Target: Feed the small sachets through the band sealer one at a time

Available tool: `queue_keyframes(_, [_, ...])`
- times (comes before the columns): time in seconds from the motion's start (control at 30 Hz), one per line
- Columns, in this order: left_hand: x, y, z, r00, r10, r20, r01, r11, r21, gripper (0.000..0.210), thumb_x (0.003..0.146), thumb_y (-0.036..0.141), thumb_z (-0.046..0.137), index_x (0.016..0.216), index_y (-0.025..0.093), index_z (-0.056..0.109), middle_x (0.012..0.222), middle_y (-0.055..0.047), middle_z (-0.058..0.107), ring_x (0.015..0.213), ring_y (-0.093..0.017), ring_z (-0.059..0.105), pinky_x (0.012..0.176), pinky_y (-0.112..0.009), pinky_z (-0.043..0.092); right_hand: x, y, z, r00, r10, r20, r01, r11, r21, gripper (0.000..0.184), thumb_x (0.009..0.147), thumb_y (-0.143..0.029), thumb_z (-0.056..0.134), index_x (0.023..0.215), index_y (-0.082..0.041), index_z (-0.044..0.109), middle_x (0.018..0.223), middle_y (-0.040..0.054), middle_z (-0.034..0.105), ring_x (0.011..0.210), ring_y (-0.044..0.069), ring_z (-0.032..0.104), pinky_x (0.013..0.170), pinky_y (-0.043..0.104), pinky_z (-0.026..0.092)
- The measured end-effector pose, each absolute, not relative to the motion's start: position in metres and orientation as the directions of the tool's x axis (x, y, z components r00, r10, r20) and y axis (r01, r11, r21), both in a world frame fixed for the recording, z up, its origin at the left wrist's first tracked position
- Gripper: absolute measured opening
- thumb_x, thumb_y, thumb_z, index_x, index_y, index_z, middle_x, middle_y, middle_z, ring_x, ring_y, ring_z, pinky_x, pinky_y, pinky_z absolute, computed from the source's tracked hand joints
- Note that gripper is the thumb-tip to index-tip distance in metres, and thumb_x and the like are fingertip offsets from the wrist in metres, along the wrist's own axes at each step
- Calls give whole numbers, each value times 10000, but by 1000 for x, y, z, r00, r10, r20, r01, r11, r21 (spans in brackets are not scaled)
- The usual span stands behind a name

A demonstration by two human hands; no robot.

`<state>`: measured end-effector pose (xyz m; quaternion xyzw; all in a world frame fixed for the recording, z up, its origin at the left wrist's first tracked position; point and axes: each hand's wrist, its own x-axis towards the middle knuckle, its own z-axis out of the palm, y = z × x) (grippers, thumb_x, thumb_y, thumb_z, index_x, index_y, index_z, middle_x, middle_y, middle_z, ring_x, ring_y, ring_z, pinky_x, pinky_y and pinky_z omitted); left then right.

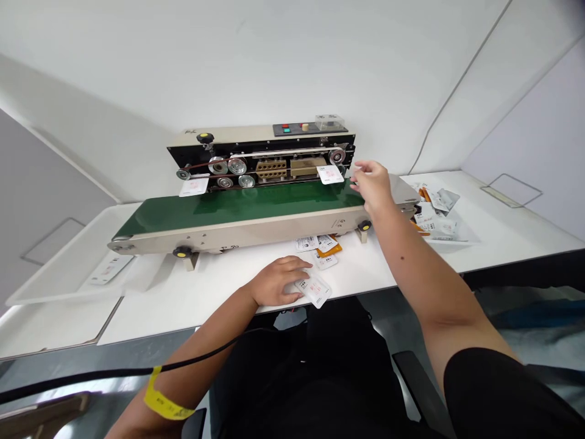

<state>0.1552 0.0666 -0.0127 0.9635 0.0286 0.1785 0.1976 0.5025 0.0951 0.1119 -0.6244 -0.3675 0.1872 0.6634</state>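
Note:
My left hand (281,281) is closed on a white sachet (314,288) with red and black print, low over the table's front edge. Beyond it, several white and orange sachets (325,246) lie partly under a band sealing machine (260,161). At the right end of its green conveyor belt (219,208), my right hand (372,186) is raised with fingers apart and nothing visible in them. Just left of those fingers, a white sachet (330,174) stands at the sealing bands. Another white sachet (194,186) is at the machine's left end.
A white tray (150,271) under the belt's left end holds a white sachet (109,269). On the right, a clear bin (457,244) holds several white and orange sachets. A black cable (201,358) crosses my left forearm, which wears a yellow wristband (165,402).

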Motion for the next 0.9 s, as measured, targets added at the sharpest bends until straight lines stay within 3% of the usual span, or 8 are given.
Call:
queue_keyframes(0.1, [158, 65, -17, 960, 85, 267, -24, -925, 380, 647, 920, 594, 746, 1467, 262, 642, 1595, -110, 587, 1488, -374, 517, 1235, -530, 414, 468, 48, 82, 584, 556, 591, 520, 303, -799, 218, 971, -263, 587, 1164, -242, 688, 1172, 66, 647, 1051, 190, 671, 797, 299, 633])
queue_keyframes(0.2, [159, 65, -20, 976, 70, 204, -14, -923, 384, 745, 880, 685, 762, 1505, 304, 624, 1589, -80, 595, 1544, -395, 454, 1250, -543, 374, 424, -1, 41, 382, 638, 669, 602, 378, -704, 203, 986, -253, 560, 1124, -246, 708, 1087, 77, 684, 987, 214, 678, 761, 322, 615])
queue_keyframes(0.33, [160, 65, -23, 974, 96, 205, 3, -911, 413, 680, 867, 696, 774, 1423, 313, 694, 1480, -73, 692, 1510, -385, 502, 1240, -524, 364, 388, -35, -14, 65, 809, 585, 679, 393, -619, 262, 970, -207, 578, 1170, -244, 744, 1017, 76, 719, 959, 240, 684, 858, 402, 613])
queue_keyframes(0.4, [160, 63, -24, 967, 102, 235, -6, -908, 420, 624, 876, 658, 784, 1384, 302, 715, 1411, -74, 738, 1462, -368, 555, 1209, -502, 394, 384, -37, -33, -16, 839, 544, 749, 371, -549, 331, 966, -195, 591, 1255, -233, 747, 1197, 106, 726, 1160, 286, 662, 1031, 483, 573])
queue_keyframes(0.5, [161, 59, -21, 955, 82, 284, -43, -911, 409, 526, 904, 554, 782, 1345, 275, 721, 1329, -82, 778, 1354, -335, 642, 1151, -472, 443, 386, -31, -47, -59, 876, 478, 827, 311, -469, 443, 991, -204, 579, 1417, -235, 693, 1546, 111, 590, 1459, 330, 506, 1215, 559, 445])
queue_keyframes(0.67, [161, 57, -13, 924, 90, 372, -59, -928, 369, 269, 1004, 344, 626, 1226, 247, 742, 1139, -96, 807, 1112, -271, 723, 1032, -439, 523, 386, -24, -49, -84, 927, 365, 880, 240, -409, 509, 1049, -311, 548, 1550, -231, 594, 1688, 96, 457, 1592, 342, 361, 1294, 569, 328])
queue_keyframes(0.77, [156, 64, -15, 852, 256, 457, 89, -930, 357, 275, 1064, 360, 542, 1210, 227, 732, 1022, -109, 791, 980, -258, 733, 920, -414, 568, 384, -23, -46, -35, 961, 275, 917, 140, -372, 603, 1045, -408, 568, 1608, -199, 521, 1729, 122, 384, 1624, 387, 281, 1304, 594, 272])
queue_keyframes(0.9, [148, 73, -22, 671, 561, 485, 363, -819, 445, 357, 1072, 449, 514, 1288, 207, 663, 1035, -106, 785, 906, -265, 746, 820, -380, 587, 381, -23, -42, -3, 984, 179, 948, 60, -314, 561, 1051, -435, 548, 1580, -249, 556, 1711, 86, 426, 1613, 417, 283, 1300, 657, 195])
